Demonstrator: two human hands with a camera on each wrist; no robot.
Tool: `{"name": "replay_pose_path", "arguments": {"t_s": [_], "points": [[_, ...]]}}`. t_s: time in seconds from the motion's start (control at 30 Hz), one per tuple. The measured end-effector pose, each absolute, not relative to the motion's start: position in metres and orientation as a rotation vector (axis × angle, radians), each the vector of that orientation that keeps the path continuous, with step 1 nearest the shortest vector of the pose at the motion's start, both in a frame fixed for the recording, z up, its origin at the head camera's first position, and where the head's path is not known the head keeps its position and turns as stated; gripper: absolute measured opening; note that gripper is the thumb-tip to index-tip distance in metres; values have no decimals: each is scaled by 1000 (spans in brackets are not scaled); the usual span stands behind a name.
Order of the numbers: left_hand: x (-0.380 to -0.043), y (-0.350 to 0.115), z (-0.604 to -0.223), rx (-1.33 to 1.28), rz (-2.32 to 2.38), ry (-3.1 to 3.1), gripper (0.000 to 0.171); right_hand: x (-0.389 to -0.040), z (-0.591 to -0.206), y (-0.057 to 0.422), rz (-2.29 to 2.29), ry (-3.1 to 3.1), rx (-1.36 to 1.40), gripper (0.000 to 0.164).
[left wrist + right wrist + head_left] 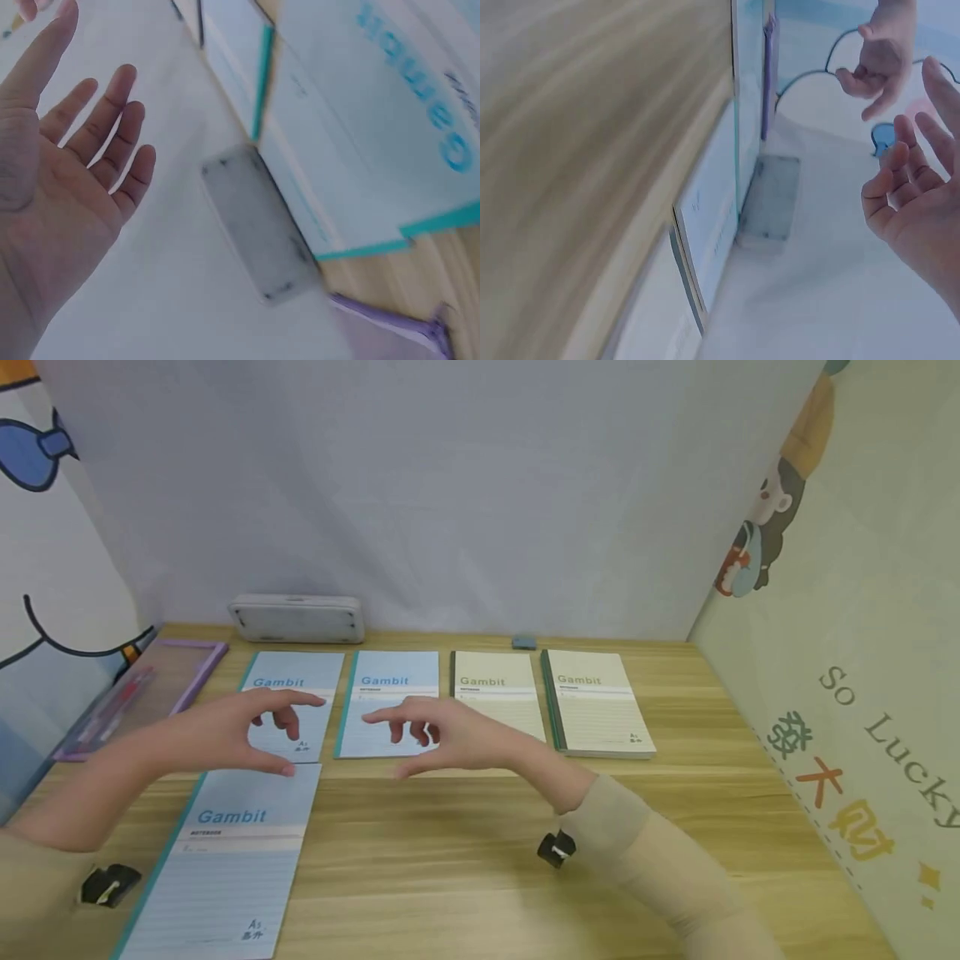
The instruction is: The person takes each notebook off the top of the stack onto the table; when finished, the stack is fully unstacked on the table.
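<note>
In the head view my left hand (pixel 232 731) hovers over two light-blue notebooks, holding nothing. One of them, the near notebook (pixel 232 877), lies at the front left; the other, the far-left notebook (pixel 296 668), touches or nearly touches its top edge. My right hand (pixel 453 735) is raised in front of another blue notebook (pixel 397 664) and also holds nothing. Thumbs and fingers of both hands are spread apart, facing each other. Further right lie a cream notebook (pixel 495 668) and a thicker cream notebook or stack (pixel 600 718). The left wrist view shows the left palm (pixel 67 195) bare.
A grey-white case (pixel 297 618) stands against the back curtain. At the left edge lies a purple-edged pouch (pixel 165 681) with pens inside. A small blue-grey block (pixel 523 642) sits behind the cream notebooks. Printed curtains flank the wooden table (pixel 600 877).
</note>
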State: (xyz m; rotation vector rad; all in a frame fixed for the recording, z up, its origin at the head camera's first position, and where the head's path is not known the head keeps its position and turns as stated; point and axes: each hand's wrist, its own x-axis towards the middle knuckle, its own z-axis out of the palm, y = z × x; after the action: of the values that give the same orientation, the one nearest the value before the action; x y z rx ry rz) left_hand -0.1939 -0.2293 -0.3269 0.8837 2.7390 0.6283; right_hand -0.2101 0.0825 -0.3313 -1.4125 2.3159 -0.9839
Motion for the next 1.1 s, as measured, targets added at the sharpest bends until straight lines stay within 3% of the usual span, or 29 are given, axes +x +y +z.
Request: {"name": "replay_pose_path", "arguments": {"t_s": [0.5,0.87,1.1], "points": [[-205,-131,-301,987,751,2743,91,-229,-285,195,-983,2554,-1280,68],[-221,-63,-338,1061,998,2651,94,-250,-294,281,-1089,2707,-1053,70],[-231,-18,-362,945,1210,2609,90,-249,-313,311,-1081,2759,-860,72]]}}
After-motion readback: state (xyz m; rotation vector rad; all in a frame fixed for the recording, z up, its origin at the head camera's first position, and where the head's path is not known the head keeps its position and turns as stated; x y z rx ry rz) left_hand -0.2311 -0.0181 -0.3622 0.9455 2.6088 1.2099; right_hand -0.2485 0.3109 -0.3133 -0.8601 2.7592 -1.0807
